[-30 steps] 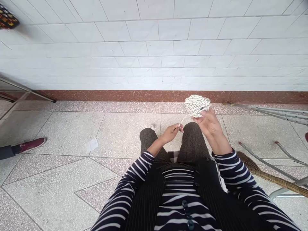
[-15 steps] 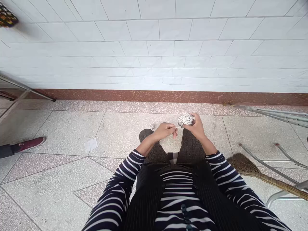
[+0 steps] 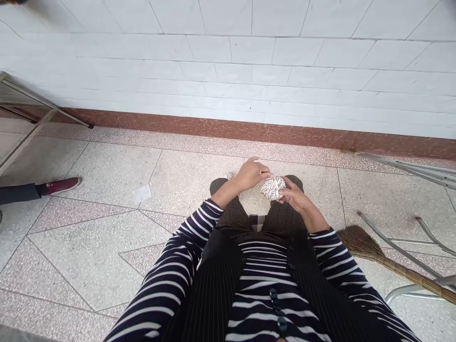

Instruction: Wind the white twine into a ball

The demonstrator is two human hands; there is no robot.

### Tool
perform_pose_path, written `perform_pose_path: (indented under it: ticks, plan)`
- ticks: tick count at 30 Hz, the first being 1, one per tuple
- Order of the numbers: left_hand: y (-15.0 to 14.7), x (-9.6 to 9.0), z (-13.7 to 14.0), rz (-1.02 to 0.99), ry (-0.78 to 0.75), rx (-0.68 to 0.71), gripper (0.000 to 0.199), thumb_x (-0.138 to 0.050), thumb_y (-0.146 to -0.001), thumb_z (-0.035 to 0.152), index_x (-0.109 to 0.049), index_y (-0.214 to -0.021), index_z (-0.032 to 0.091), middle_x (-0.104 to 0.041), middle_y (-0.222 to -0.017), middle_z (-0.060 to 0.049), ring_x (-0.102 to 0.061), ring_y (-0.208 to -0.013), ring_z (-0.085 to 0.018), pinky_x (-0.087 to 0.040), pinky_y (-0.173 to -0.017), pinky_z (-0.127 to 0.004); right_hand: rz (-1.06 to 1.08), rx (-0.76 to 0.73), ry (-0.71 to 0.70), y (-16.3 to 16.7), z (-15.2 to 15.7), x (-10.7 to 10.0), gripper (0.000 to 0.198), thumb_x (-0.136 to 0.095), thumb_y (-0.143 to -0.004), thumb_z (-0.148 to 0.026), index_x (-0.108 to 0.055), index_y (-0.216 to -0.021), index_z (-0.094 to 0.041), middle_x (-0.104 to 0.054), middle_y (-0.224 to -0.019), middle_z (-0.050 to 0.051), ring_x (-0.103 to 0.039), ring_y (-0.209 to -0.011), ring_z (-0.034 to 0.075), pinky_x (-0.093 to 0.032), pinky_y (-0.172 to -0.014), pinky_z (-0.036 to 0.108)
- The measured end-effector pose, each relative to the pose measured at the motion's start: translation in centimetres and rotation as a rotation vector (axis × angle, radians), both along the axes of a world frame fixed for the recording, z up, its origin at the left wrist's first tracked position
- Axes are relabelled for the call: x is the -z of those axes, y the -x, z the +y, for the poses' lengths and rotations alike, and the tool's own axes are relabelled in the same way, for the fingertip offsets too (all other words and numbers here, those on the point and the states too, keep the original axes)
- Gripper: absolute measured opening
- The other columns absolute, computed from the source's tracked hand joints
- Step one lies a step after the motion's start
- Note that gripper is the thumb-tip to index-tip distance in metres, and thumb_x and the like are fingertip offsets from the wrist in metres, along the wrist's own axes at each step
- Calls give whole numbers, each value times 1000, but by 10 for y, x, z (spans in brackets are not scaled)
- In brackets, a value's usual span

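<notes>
Holding the ball (image 3: pixel 272 188) between fingers of the right hand (image 3: pixel 296 198), closed its gap to those of the left hand (image 3: pixel 249 175), grip there unclear, seemingly letting both work it.

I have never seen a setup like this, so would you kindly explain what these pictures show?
No machine here: these are a person's bare left hand and right hand. One camera on that person's head, looking forward and down, takes every picture. The right hand holds a ball of pale cord; the left hand is at its edge, its grip unclear. On the floor lies a white scrap; a broom is to the right, another person's shoe at left.
</notes>
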State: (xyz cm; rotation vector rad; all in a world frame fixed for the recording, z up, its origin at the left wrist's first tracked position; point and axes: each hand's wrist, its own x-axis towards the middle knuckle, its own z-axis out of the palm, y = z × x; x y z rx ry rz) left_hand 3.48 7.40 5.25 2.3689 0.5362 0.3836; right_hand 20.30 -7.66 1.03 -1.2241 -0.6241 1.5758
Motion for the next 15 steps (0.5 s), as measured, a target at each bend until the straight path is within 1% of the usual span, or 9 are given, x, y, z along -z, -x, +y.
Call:
perform_pose_path:
  ticks: [2, 4, 5, 7, 10, 12, 15]
  plan:
    - [-1, 8, 2, 1, 39, 10, 20, -61, -94, 31, -74, -82, 20, -75, -84, -2, -66, -82, -18, -24, -119, -44, 66, -14, -34, 3, -6, -5, 61, -76, -70, -25, -56, -127, -28, -66, -99, 0, -62, -63, 13, -49, -49, 24]
    - [-1, 19, 4, -11, 111, 8, 16, -62, -92, 28, -74, -84, 21, -75, -85, -2, -66, -83, -18, -24, -118, -43, 106, -48, -83, 5, -12, -12, 70, -74, -72, -23, -51, -138, -33, -66, -111, 2, -63, -66, 13, -52, -50, 26]
    - [-1, 25, 4, -26, 159, 0, 16, -62, -92, 28, -74, -84, 21, -75, -85, -2, -66, -83, -19, -25, -117, -43, 118, -66, -108, 7, -14, -16, 74, -73, -73, -23, -49, -141, -35, -66, -114, 2, -63, -67, 14, -54, -51, 27]
    - [0, 39, 3, -59, 271, -36, 15, -62, -91, 29, -74, -84, 22, -75, -85, -2, -65, -83, -19, -32, -113, -39, 139, -88, -152, 9, -18, -24, 78, -72, -73, -22, -47, -145, -37, -66, -119, 3, -63, -68, 14, -55, -50, 27]
    - [2, 56, 0, -72, 397, -81, 20, -62, -90, 34, -76, -89, 20, -76, -86, -4, -65, -83, -20, -43, -96, -32, 174, -83, -206, 10, -20, -38, 80, -73, -72, -22, -47, -146, -37, -64, -123, 4, -62, -69, 14, -56, -49, 28]
    - [5, 65, -2, -60, 434, -70, 26, -57, -92, 36, -77, -95, 18, -77, -91, -4, -66, -86, -20, -45, -86, -29, 176, -64, -233, 7, -19, -50, 78, -75, -70, -22, -51, -142, -37, -63, -126, 5, -63, -71, 15, -56, -49, 28]
    - [7, 68, -2, -36, 429, -83, 31, -51, -95, 35, -76, -97, 16, -76, -95, -4, -67, -90, -19, -45, -83, -27, 131, 14, -273, 0, -12, -71, 71, -78, -67, -22, -57, -133, -37, -63, -126, 4, -64, -73, 17, -56, -48, 28]
